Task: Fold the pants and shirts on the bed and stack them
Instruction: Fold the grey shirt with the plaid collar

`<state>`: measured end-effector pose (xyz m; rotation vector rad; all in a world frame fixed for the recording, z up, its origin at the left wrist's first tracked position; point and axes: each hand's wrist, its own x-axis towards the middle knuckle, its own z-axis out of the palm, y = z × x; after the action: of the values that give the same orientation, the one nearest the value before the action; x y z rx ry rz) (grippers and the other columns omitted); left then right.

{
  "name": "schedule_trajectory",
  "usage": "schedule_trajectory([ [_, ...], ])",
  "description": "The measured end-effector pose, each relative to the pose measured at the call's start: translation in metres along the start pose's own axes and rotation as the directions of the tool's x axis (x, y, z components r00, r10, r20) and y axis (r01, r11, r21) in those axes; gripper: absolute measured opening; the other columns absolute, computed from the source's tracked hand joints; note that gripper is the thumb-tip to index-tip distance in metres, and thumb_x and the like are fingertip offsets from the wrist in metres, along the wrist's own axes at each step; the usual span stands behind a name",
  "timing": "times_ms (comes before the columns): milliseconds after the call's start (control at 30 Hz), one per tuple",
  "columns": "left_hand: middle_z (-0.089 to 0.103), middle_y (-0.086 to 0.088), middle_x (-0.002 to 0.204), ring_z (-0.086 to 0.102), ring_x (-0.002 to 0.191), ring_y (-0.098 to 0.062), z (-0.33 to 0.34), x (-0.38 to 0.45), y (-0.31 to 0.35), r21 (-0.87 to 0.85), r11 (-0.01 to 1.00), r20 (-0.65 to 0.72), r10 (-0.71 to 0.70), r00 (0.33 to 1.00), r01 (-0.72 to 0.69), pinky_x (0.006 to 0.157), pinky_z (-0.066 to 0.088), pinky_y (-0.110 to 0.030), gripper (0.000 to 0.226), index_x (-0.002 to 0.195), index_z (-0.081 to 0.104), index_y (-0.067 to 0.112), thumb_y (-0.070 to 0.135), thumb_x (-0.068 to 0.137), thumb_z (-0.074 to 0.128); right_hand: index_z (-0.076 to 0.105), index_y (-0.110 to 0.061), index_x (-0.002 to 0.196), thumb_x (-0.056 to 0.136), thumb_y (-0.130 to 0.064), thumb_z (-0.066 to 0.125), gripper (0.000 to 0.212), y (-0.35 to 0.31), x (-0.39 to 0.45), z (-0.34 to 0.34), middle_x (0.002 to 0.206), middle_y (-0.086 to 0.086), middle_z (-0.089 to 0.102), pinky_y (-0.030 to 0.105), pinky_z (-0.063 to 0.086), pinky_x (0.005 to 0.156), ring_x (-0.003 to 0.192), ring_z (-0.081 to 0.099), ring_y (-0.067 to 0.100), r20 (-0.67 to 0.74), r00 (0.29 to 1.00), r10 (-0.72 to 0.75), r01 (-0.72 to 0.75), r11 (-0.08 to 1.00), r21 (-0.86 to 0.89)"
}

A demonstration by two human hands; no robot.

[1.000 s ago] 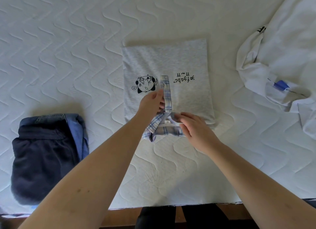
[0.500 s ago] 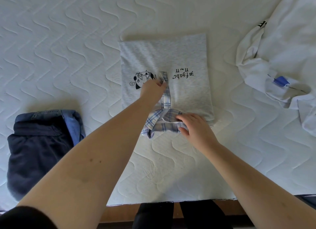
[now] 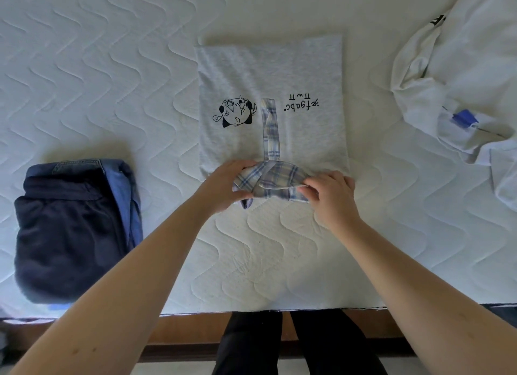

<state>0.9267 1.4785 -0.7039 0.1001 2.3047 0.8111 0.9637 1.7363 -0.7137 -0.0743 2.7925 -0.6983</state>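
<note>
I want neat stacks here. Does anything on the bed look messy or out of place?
Yes. The white garment lies crumpled and unfolded at the bed's far right. The grey shirt is folded flat, but its plaid collar is bunched between both hands, with the placket strip lying straight.

Grey shirt [image 3: 305, 75], blue-white plaid collar [image 3: 270, 178]; navy pants [image 3: 67, 234]; white quilted bed [image 3: 98, 66].

A bedroom: quilted mattress [image 3: 112, 66] strewn with clothes [image 3: 72, 229].
</note>
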Motion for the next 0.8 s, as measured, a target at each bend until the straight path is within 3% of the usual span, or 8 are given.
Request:
schedule_trajectory([
  [167, 0.06, 0.01, 0.121, 0.057, 0.11, -0.006, -0.002, 0.006, -0.002, -0.2, 0.98, -0.048, 0.012, 0.999, -0.022, 0.094, 0.045, -0.02, 0.059, 0.133, 0.048, 0.03, 0.013, 0.083, 0.076, 0.066, -0.017, 0.084, 0.097, -0.038, 0.053, 0.028, 0.004, 0.02, -0.002, 0.069, -0.001, 0.059, 0.04, 0.039, 0.085, 0.084, 0.061, 0.027, 0.125, 0.968, 0.217, -0.238, 0.953, 0.189],
  [300, 0.053, 0.022, 0.122, 0.05, 0.108, 0.019, -0.014, 0.005, -0.009, -0.246, 0.969, 0.136, 0.06, 0.989, -0.025, 0.084, 0.043, -0.003, 0.079, 0.139, 0.04, 0.038, 0.008, 0.077, 0.08, 0.053, -0.019, 0.071, 0.096, -0.045, 0.049, 0.036, 0.002, 0.033, 0.002, 0.061, -0.008, 0.05, 0.039, 0.038, 0.081, 0.082, 0.059, 0.029, 0.147, 0.921, 0.361, -0.379, 0.917, 0.126],
  [367, 0.051, 0.024, 0.123, 0.05, 0.108, 0.018, -0.015, 0.005, -0.013, -0.182, 0.982, 0.145, 0.079, 0.986, -0.052, 0.083, 0.038, 0.002, 0.081, 0.142, 0.038, 0.037, 0.007, 0.079, 0.078, 0.062, -0.021, 0.084, 0.094, -0.045, 0.05, 0.029, -0.002, 0.037, 0.005, 0.075, -0.006, 0.061, 0.037, 0.034, 0.084, 0.089, 0.059, 0.026, 0.12, 0.918, 0.379, -0.392, 0.912, 0.121],
  [433, 0.054, 0.013, 0.125, 0.053, 0.104, 0.005, -0.011, 0.005, -0.014, -0.068, 0.995, 0.035, 0.08, 0.996, -0.077, 0.081, 0.035, 0.005, 0.067, 0.139, 0.046, 0.032, 0.004, 0.084, 0.072, 0.064, -0.023, 0.098, 0.092, -0.04, 0.054, 0.02, -0.006, 0.038, 0.008, 0.095, -0.004, 0.066, 0.037, 0.032, 0.087, 0.098, 0.057, 0.024, 0.036, 0.934, 0.356, -0.357, 0.921, 0.158],
  [567, 0.06, 0.006, 0.118, 0.055, 0.093, -0.006, -0.001, 0.005, -0.007, 0.139, 0.981, -0.218, 0.165, 0.962, -0.136, 0.079, 0.045, -0.01, 0.044, 0.127, 0.06, 0.024, 0.007, 0.087, 0.067, 0.061, -0.022, 0.111, 0.087, -0.026, 0.063, 0.024, -0.009, 0.035, 0.013, 0.107, 0.001, 0.063, 0.038, 0.033, 0.087, 0.107, 0.052, 0.029, -0.124, 0.966, 0.225, -0.223, 0.974, 0.027],
  [700, 0.064, -0.002, 0.111, 0.059, 0.098, -0.018, 0.002, 0.009, 0.003, 0.273, 0.924, -0.251, 0.336, 0.908, -0.266, 0.074, 0.043, -0.024, 0.022, 0.106, 0.072, 0.013, 0.009, 0.085, 0.071, 0.059, -0.018, 0.107, 0.083, -0.021, 0.068, 0.026, -0.009, 0.035, 0.011, 0.103, 0.005, 0.061, 0.036, 0.032, 0.084, 0.103, 0.053, 0.029, -0.123, 0.967, 0.221, -0.227, 0.973, -0.031],
  [733, 0.066, -0.005, 0.103, 0.061, 0.094, -0.021, 0.003, 0.01, 0.007, 0.245, 0.938, -0.256, 0.306, 0.917, -0.244, 0.073, 0.044, -0.025, 0.013, 0.099, 0.072, 0.009, 0.017, 0.089, 0.068, 0.059, -0.017, 0.105, 0.084, -0.021, 0.066, 0.023, -0.01, 0.034, 0.009, 0.101, 0.005, 0.061, 0.036, 0.032, 0.083, 0.102, 0.053, 0.029, -0.136, 0.968, 0.211, -0.217, 0.976, -0.03],
  [800, 0.067, -0.007, 0.08, 0.064, 0.076, -0.019, 0.003, 0.016, 0.015, 0.072, 0.995, -0.27, 0.09, 0.959, -0.073, 0.068, 0.049, -0.027, 0.034, 0.087, 0.069, 0.005, 0.035, 0.097, 0.057, 0.06, -0.014, 0.104, 0.087, -0.02, 0.063, 0.018, -0.013, 0.033, 0.005, 0.098, 0.005, 0.061, 0.036, 0.035, 0.082, 0.097, 0.054, 0.029, -0.186, 0.974, 0.128, -0.133, 0.991, -0.017],
])
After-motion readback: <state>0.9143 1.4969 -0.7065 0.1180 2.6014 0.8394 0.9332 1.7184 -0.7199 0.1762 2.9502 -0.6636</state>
